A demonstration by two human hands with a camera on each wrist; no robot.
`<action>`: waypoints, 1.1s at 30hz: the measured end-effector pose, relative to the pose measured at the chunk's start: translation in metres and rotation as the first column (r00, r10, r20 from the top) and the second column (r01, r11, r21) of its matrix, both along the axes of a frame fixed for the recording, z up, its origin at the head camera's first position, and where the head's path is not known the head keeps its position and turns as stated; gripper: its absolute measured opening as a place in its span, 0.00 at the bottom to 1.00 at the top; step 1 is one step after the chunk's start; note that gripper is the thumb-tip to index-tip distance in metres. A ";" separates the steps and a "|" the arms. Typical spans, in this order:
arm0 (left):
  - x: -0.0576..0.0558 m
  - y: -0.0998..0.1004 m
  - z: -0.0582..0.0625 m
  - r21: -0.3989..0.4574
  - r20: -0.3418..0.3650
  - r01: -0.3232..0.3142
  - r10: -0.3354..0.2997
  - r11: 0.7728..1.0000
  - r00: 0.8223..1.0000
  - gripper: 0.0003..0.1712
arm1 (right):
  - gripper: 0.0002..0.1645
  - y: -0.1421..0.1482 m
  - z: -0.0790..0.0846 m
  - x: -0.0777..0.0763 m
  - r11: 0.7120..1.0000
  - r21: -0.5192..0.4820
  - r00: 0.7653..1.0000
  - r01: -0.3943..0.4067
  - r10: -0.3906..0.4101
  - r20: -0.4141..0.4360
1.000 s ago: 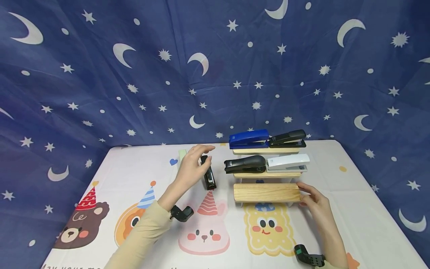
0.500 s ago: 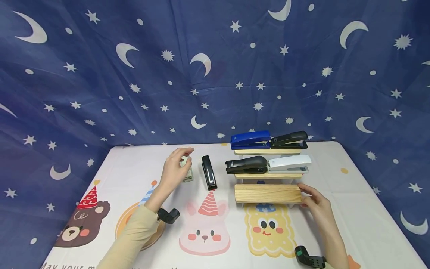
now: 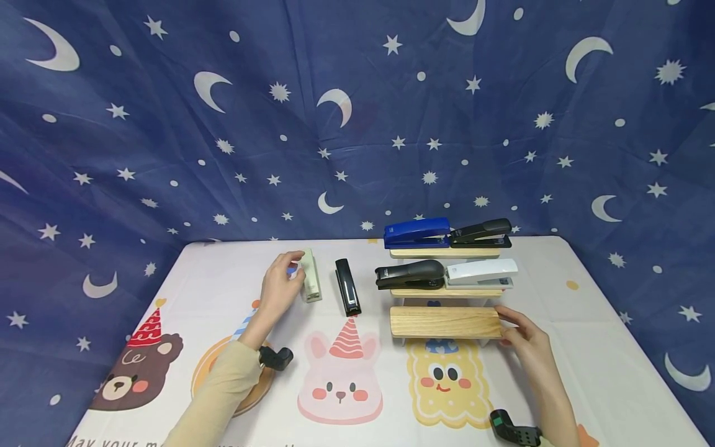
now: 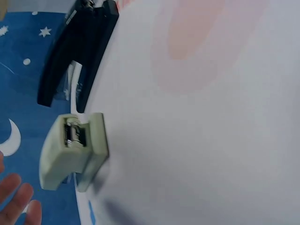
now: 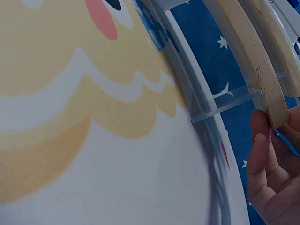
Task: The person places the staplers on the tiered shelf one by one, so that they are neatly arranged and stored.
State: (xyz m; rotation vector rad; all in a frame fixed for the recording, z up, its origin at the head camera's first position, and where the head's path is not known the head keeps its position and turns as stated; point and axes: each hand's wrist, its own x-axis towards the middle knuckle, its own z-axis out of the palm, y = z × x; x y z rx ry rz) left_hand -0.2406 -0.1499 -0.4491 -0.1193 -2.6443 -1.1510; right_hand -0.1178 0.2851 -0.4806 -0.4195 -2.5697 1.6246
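My left hand [image 3: 280, 284] hovers beside a pale green stapler [image 3: 310, 276], fingers slightly bent and holding nothing. In the left wrist view, the fingertips [image 4: 18, 201] show a gap from that green stapler [image 4: 70, 150]. To its right on the table lies a glossy black stapler [image 3: 348, 287]. My right hand [image 3: 527, 338] pinches the right end of the lowest board of a three-step wooden display rack [image 3: 445, 322]. In the right wrist view, thumb and fingers sit on both faces of that board's end [image 5: 276, 108].
A blue stapler [image 3: 416, 233] and a black stapler [image 3: 481, 232] stand on the rack's top step. Its middle step carries another black stapler [image 3: 409, 274] and a white stapler [image 3: 480, 273]. A blue star-patterned curtain [image 3: 357, 124] hangs behind the cartoon-print tablecloth [image 3: 603, 347].
My left hand has moved left, away from the black stapler, past the green stapler to its left side, uncovering both. The right hand stays at the rack's lowest board.
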 end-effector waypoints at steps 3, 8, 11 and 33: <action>-0.003 -0.002 -0.006 0.002 0.039 -0.013 0.013 1.000 0.999 0.23 | 0.26 0.000 0.000 0.000 1.000 0.000 1.000 -0.001 0.001 -0.006; -0.008 -0.003 -0.014 0.001 0.114 -0.031 0.031 1.000 0.993 0.27 | 0.26 0.000 0.000 0.001 1.000 -0.007 1.000 0.002 -0.002 -0.012; -0.010 -0.002 -0.018 -0.008 0.153 -0.036 0.037 0.999 0.988 0.30 | 0.26 0.001 -0.003 0.001 1.000 -0.014 1.000 0.007 -0.008 -0.019; -0.019 0.017 -0.034 -0.073 0.147 -0.063 0.073 0.995 0.986 0.45 | 0.25 0.017 -0.037 -0.009 1.000 -0.012 0.997 0.003 -0.004 -0.079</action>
